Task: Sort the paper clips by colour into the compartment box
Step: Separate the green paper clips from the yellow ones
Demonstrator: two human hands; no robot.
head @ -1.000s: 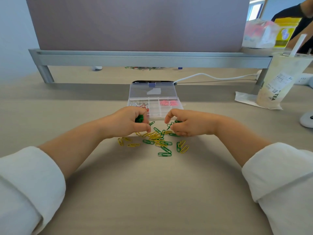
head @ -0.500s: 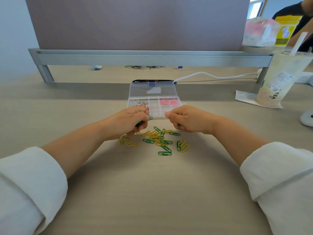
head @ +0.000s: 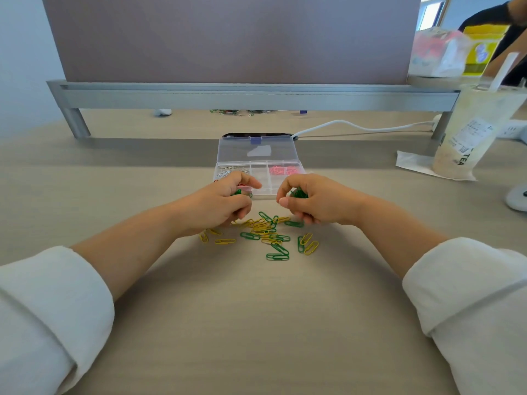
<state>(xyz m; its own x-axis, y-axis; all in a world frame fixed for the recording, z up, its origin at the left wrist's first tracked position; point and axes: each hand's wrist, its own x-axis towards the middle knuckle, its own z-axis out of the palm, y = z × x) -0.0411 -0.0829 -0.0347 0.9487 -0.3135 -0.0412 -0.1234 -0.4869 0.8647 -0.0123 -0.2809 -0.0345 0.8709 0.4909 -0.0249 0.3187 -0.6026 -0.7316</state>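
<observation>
A clear compartment box (head: pixel 260 178) lies open on the table, its lid (head: pixel 256 149) flat behind it. White clips (head: pixel 225 171) fill its left cell and pink clips (head: pixel 281 170) its right cell. My left hand (head: pixel 219 205) grips a bunch of green clips (head: pixel 237 193) at the box's front left edge. My right hand (head: pixel 309 199) curls round more green clips (head: pixel 298 193) at the front right edge. Loose yellow clips (head: pixel 261 227) and green clips (head: pixel 278 253) lie mixed on the table just below both hands.
A tall iced drink cup (head: pixel 476 132) with a straw stands on a napkin at the right. A white cable (head: pixel 356 126) runs behind the box. A grey shelf rail (head: pixel 251 96) and a partition panel close off the back. A white object (head: pixel 517 198) sits at the right edge.
Both hands have risen off the clip pile and moved up to the box's front edge, each still holding green clips.
</observation>
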